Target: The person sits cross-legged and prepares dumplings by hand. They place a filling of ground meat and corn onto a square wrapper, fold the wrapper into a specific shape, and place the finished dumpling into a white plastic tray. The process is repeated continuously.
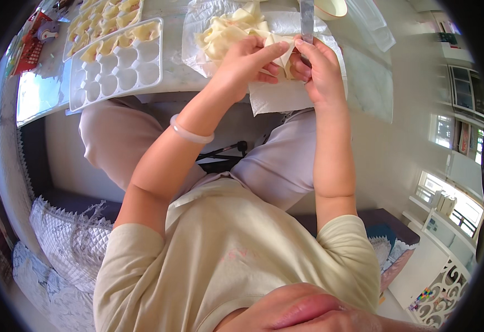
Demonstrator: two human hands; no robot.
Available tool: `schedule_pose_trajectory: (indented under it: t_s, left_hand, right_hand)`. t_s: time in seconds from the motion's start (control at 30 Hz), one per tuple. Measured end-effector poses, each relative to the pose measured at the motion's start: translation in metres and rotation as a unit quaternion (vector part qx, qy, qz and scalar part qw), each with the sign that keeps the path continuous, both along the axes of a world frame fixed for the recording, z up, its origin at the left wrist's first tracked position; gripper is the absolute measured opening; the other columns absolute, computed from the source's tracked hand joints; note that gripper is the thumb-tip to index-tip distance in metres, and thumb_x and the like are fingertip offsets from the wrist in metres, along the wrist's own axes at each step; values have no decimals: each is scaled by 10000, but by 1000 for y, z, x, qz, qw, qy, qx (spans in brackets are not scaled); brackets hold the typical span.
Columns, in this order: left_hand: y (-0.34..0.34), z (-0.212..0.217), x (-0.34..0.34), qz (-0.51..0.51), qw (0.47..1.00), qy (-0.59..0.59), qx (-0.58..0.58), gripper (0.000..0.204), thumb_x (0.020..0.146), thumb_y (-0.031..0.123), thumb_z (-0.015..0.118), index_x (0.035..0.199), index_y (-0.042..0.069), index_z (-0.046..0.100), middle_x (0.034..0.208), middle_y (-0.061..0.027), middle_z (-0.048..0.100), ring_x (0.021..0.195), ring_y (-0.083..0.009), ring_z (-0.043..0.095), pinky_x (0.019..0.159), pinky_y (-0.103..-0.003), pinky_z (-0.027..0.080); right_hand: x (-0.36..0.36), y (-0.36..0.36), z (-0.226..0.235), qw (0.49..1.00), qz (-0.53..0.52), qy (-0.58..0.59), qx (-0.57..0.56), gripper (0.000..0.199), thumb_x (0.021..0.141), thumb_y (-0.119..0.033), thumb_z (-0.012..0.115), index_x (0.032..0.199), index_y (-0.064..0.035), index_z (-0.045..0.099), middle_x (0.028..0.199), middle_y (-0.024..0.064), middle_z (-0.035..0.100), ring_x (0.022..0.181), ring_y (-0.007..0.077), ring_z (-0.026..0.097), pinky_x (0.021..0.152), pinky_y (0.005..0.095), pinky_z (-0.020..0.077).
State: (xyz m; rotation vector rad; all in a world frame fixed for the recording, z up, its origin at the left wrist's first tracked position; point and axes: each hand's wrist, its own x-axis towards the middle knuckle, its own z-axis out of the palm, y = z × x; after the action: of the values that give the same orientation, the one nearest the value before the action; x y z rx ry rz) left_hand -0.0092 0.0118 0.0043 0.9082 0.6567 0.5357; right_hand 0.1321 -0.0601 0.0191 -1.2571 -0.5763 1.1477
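My left hand [251,62] is closed, its thumb and fingers at one side of a thin pale wonton wrapper [278,42]. At the other side my right hand [320,67] pinches the same wrapper. A flat, narrow metal blade [307,21] also sticks up out of my right hand; its lower end is hidden by the fingers. Just behind my left hand lies a loose pile of wrappers [232,32] on crinkled white plastic. Under both hands a white sheet [269,99] covers part of the table and hangs over its front edge.
To the left, a white plastic tray [114,74] has round hollows, with filled wontons [121,41] in its far row. Another filled tray [95,23] stands behind it. A bowl [331,8] and a clear plastic container [370,25] stand far right. A red basket [29,52] is far left.
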Motion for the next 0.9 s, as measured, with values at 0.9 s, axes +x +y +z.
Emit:
schedule_pose_trajectory:
  t_s: [0.9]
  left_hand:
    - [11, -7, -2, -66, 992, -94, 56, 194, 893, 249, 598, 860, 60, 572, 812, 15, 569, 730, -58, 513, 684, -214, 422]
  right_hand:
    - [-1, 1, -5, 986, 90, -105, 98, 112, 878, -193, 623, 899, -96, 572, 723, -73, 506, 580, -2, 400, 479, 178, 286]
